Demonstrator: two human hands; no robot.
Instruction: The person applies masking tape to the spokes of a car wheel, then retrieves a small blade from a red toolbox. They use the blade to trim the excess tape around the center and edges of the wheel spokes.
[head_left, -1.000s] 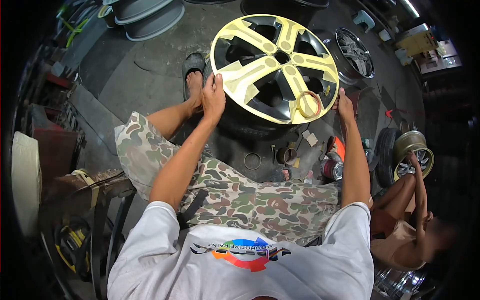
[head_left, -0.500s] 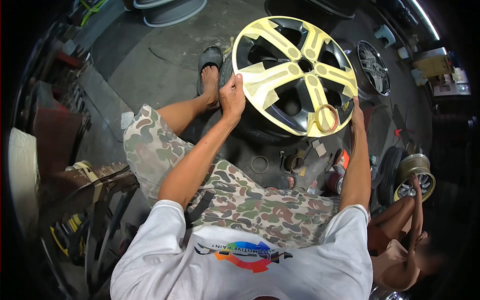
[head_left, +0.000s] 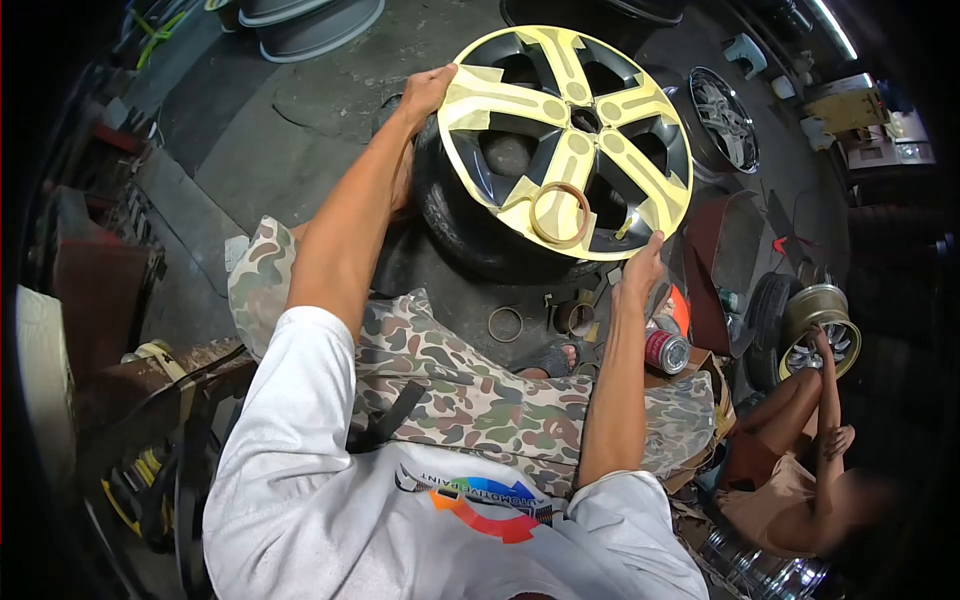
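Note:
A dark wheel rim (head_left: 575, 115) has yellow masking tape over its spokes and outer edge. It rests tilted on a black tire (head_left: 450, 220). My left hand (head_left: 427, 92) grips the rim's upper left edge, fingers wrapped round it. Lower down, my right hand (head_left: 642, 270) holds the bottom right edge. A roll of tape (head_left: 561, 213) lies on the rim's lower part, touched by neither hand.
Another person (head_left: 790, 460) sits at the lower right beside a gold rim (head_left: 822, 312). A chrome rim (head_left: 724, 120) stands at the upper right. Near my right forearm is a red can (head_left: 666, 350). More tape rolls (head_left: 505, 323) lie on the floor.
The taped rim has turned clockwise, carrying the tape roll left. My left hand has moved up and left; my right hand has moved down and left. The view has shifted slightly.

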